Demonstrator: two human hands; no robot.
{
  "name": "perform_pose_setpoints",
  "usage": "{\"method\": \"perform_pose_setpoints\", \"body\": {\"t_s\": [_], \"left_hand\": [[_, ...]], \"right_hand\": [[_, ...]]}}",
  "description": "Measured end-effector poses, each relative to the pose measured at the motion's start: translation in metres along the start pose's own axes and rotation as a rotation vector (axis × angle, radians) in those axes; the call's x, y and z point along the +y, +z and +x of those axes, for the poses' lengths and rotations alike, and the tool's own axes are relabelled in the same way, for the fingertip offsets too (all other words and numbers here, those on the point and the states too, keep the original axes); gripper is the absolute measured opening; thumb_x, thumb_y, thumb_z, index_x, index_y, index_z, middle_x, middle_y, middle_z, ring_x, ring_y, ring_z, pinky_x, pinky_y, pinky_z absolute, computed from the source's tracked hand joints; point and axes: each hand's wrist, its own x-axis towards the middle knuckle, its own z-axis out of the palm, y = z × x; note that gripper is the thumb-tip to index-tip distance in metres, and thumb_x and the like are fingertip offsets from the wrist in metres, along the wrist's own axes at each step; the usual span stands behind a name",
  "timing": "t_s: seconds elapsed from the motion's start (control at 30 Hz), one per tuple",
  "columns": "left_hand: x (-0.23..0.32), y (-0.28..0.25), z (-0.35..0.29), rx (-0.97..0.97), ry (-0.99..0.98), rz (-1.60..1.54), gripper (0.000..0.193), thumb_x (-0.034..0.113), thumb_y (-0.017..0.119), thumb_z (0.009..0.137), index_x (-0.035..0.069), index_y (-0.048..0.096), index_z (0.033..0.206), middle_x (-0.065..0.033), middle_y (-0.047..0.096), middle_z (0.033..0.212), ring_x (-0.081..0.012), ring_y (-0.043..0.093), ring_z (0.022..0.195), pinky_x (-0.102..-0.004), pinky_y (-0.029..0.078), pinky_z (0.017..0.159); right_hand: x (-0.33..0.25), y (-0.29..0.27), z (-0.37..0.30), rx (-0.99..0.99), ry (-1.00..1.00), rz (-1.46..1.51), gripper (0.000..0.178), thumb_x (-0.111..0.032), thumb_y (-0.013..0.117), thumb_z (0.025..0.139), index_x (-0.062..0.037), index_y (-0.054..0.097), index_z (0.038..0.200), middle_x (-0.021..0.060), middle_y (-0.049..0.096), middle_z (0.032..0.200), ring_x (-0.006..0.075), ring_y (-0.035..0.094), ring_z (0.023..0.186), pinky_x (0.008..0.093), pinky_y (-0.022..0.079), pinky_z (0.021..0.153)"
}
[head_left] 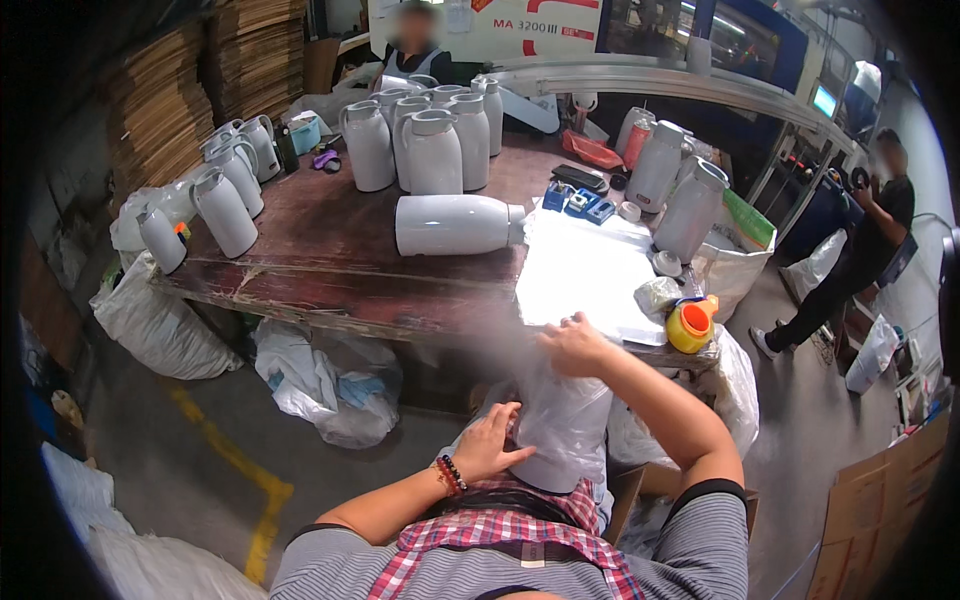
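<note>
A pale grey jug, its rounded base showing [548,474], stands at my lap inside a clear plastic bag [565,410]. My right hand [577,346] is closed on the gathered top of the bag, by the table's front edge. Against the left side of the bagged jug lies my left hand [487,443], its fingers stretched and the thumb apart. A greyish blur beside my right hand hides part of the table edge. Ahead on the table, another grey jug [455,225] lies on its side, next to a stack of white sheets [585,270].
Several upright jugs [434,155] crowd the far side of the dark red table [330,285]. More jugs [225,213] line its left end. An orange and yellow tape dispenser [690,325] sits at the right corner. Stuffed plastic bags [325,385] lie underneath. Two people stand beyond.
</note>
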Motion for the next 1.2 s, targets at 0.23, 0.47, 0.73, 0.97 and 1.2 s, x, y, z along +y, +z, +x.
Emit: {"method": "perform_pose_setpoints", "body": {"t_s": [0.23,0.47,0.73,0.97,1.2], "left_hand": [[-0.042,0.036,-0.021,-0.495,-0.039,-0.274,0.033,0.035,0.063,0.092,0.002,0.062,0.090,-0.0141,0.061,0.091,-0.0324,0.062,0.082,-0.0420,0.048,0.071],[-0.027,0.075,0.001,-0.661,0.098,-0.339,0.026,0.029,0.064,0.092,0.003,0.065,0.089,-0.0132,0.065,0.084,-0.0275,0.065,0.076,-0.0368,0.050,0.066],[0.016,0.112,0.023,-0.948,0.263,-0.278,0.024,0.027,0.065,0.089,0.003,0.065,0.093,-0.0144,0.066,0.089,-0.0308,0.065,0.081,-0.0384,0.051,0.071],[0.024,0.100,0.015,-0.884,0.293,-0.163,0.025,0.028,0.066,0.090,0.003,0.065,0.095,-0.0159,0.066,0.085,-0.0300,0.066,0.078,-0.0374,0.051,0.070],[0.028,0.084,0.012,-0.883,0.083,-0.024,0.026,0.026,0.068,0.090,0.001,0.066,0.097,-0.0140,0.069,0.088,-0.0225,0.067,0.080,-0.0332,0.052,0.070]], "right_hand": [[0.066,0.001,-0.134,0.058,0.198,0.093,0.022,-0.021,0.058,0.087,-0.0093,0.057,0.106,0.0095,0.066,0.094,0.0266,0.065,0.097,0.0471,0.047,0.088],[-0.050,0.004,-0.443,0.539,1.123,0.405,0.039,0.000,0.062,0.076,-0.0044,0.061,0.116,0.0211,0.066,0.095,0.0353,0.066,0.088,0.0411,0.051,0.078],[-0.294,0.082,-0.625,-0.341,1.745,0.314,0.042,-0.013,0.072,0.071,-0.0090,0.066,0.113,0.0193,0.068,0.096,0.0374,0.065,0.091,0.0475,0.050,0.079],[-0.463,0.310,-0.568,-0.724,1.325,0.840,0.049,-0.038,0.073,0.074,-0.0189,0.064,0.118,0.0102,0.067,0.116,0.0294,0.063,0.109,0.0479,0.049,0.092],[-0.506,0.364,-0.454,-0.428,1.487,1.040,0.036,-0.031,0.068,0.078,-0.0128,0.064,0.109,0.0156,0.070,0.095,0.0370,0.067,0.090,0.0489,0.052,0.080]]}}
